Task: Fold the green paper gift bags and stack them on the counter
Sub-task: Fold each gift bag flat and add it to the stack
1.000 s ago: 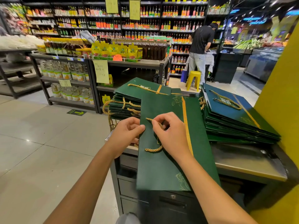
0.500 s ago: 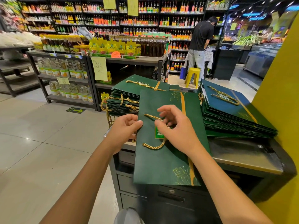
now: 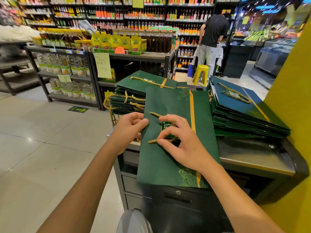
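On the counter (image 3: 252, 158) two piles of flattened bags are stacked: left pile (image 3: 131, 91) and right pile (image 3: 244, 115), both far. One green bag (image 3: 168, 157) is laid flat between them, its near end overhanging the counter edge. Its left edge is pinched by the left hand (image 3: 127, 128), thumb on top. The gold rope handle (image 3: 156, 140) is pinched against the bag face by the curled right hand (image 3: 181, 145). Step judged: handle being tucked flat, fold nearly done. Next: bag to be lifted and squared onto a pile, with the rope kept from snagging.

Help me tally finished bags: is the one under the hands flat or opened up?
Flat. The bag lies as one thin sheet over the counter edge, cord handle resting on its face.
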A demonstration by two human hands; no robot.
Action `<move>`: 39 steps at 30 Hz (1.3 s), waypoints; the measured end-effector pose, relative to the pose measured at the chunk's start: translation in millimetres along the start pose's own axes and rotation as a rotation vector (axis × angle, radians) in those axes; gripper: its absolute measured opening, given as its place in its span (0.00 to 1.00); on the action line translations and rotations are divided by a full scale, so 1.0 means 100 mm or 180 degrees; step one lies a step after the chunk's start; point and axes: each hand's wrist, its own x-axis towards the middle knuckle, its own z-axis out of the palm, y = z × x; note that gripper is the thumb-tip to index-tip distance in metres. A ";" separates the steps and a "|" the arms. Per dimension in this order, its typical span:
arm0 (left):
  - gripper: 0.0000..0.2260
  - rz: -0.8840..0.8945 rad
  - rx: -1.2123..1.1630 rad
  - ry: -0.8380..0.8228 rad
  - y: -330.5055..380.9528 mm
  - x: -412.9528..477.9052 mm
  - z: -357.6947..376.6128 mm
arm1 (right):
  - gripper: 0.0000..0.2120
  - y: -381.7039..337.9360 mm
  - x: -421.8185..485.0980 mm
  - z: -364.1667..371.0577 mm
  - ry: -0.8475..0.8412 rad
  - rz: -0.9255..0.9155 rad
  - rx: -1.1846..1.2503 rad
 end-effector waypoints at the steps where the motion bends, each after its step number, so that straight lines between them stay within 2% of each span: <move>1: 0.09 0.0006 -0.0004 0.0020 0.00 0.00 0.00 | 0.01 -0.02 0.00 -0.01 0.0004 0.0073 0.0122; 7: 0.09 0.0007 -0.0020 0.0050 -0.01 -0.01 0.01 | 0.04 -0.04 0.00 -0.05 -0.0003 0.0236 0.0377; 11: 0.09 0.0028 -0.0013 0.0043 -0.02 -0.01 0.00 | 0.02 -0.05 -0.02 -0.04 0.0050 0.0174 0.0055; 13: 0.08 0.0047 0.0014 0.0074 -0.02 -0.01 -0.01 | 0.05 -0.01 -0.06 -0.09 0.0198 0.0244 -0.0180; 21: 0.07 0.0324 0.0385 0.0485 -0.07 -0.03 0.07 | 0.11 0.23 -0.42 -0.49 0.0829 0.0962 -0.1133; 26: 0.06 0.0500 0.0322 0.0719 -0.08 -0.09 0.14 | 0.21 0.22 -0.55 -0.55 0.1008 0.1570 -0.1410; 30: 0.10 0.0615 0.0202 0.0945 -0.04 -0.16 0.20 | 0.19 0.15 -0.57 -0.53 0.0983 0.1623 -0.1113; 34: 0.05 0.0715 0.0333 0.0882 -0.03 -0.24 0.15 | 0.17 0.07 -0.55 -0.56 0.1151 0.1559 -0.0675; 39: 0.16 0.0643 0.0354 0.0577 0.10 -0.41 0.05 | 0.17 -0.06 -0.48 -0.61 0.1121 0.1540 -0.0267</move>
